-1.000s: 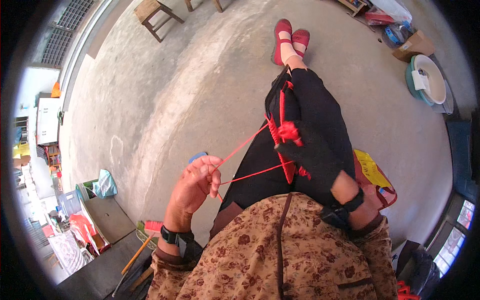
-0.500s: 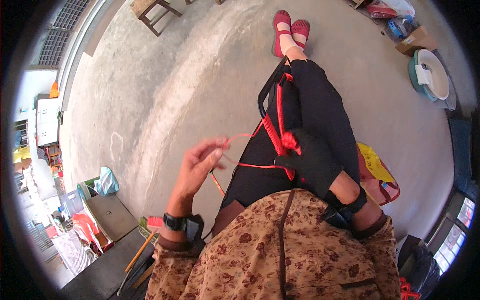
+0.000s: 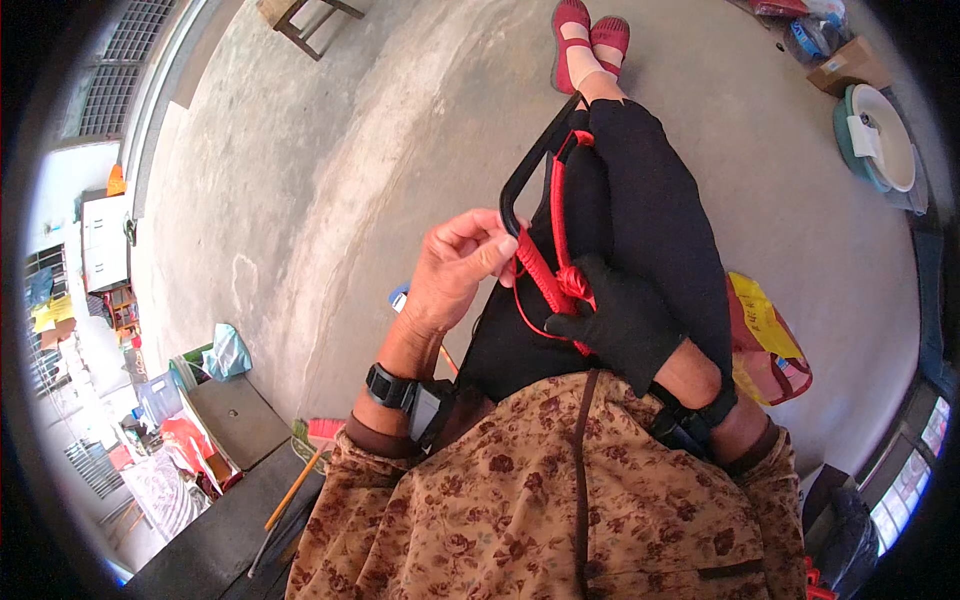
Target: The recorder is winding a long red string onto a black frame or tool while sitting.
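A black bent frame (image 3: pixel 519 185) lies over my lap, with red cord (image 3: pixel 545 280) wound in tight coils along its near part. A straight red strip (image 3: pixel 559 205) runs beside it up to a red-wrapped far corner. My left hand (image 3: pixel 462 262) is bare; its thumb and fingers pinch at the top end of the coils, on the cord against the frame. A loose loop of cord hangs below those fingertips toward my other hand. My right hand (image 3: pixel 625 325), in a black glove, is closed round the near end of the frame, beside a red knot (image 3: pixel 573 283).
A red bag with a yellow panel (image 3: pixel 765 335) lies on the floor to the right. Farther right stand basins (image 3: pixel 880 140) and a cardboard box (image 3: pixel 850 65). A broom (image 3: pixel 295 487) and a low dark table (image 3: pixel 190 540) are at the lower left, a wooden stool (image 3: pixel 305 20) at the far left.
My left hand has moved right and up from beside my lap to the frame. The cord that stretched between my hands is now a slack loop. My right hand keeps its grip.
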Demonstrator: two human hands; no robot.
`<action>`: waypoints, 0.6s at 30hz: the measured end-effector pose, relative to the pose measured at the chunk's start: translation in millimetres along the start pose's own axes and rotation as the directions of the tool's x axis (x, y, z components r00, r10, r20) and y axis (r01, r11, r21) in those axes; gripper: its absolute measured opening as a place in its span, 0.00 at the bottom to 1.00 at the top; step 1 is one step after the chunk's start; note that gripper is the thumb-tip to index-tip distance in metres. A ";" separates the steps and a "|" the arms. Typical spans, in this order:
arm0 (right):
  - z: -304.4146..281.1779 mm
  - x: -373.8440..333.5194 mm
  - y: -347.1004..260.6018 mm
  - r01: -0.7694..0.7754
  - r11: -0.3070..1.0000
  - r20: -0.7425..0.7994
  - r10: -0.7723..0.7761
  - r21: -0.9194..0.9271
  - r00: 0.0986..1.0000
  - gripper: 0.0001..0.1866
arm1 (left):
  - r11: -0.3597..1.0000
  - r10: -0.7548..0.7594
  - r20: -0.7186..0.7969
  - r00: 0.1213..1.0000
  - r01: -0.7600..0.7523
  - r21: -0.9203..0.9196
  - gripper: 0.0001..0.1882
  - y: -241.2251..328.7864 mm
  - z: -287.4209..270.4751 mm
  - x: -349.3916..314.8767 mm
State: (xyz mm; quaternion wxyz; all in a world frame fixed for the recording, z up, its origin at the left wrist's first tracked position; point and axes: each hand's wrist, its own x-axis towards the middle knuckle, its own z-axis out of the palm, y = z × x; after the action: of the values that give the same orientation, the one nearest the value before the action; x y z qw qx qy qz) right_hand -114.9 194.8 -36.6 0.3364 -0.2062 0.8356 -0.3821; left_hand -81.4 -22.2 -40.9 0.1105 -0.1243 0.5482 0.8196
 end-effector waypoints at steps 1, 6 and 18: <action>0.1 -0.1 0.0 0.008 1.000 0.008 -0.008 -0.003 1.000 0.25 | 0.997 -0.002 0.003 1.000 0.002 0.073 0.11 0.0 -0.1 -1.3; 2.1 -0.1 -1.7 0.020 0.998 0.030 -0.018 -0.054 0.999 0.24 | 0.999 -0.012 0.028 1.000 0.011 0.037 0.09 1.7 1.3 -7.0; 20.4 15.6 -14.1 0.284 0.933 -0.054 -0.280 0.220 0.959 0.24 | 0.993 0.107 -0.150 0.983 -0.098 0.066 0.25 -25.8 13.8 -42.6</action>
State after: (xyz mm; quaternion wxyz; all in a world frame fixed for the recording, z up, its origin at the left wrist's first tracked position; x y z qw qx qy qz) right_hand -109.7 166.4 -41.7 0.2904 -0.2803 0.7521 -0.5210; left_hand -34.1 -1.7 -44.4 0.0293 -0.1550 0.5844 0.7960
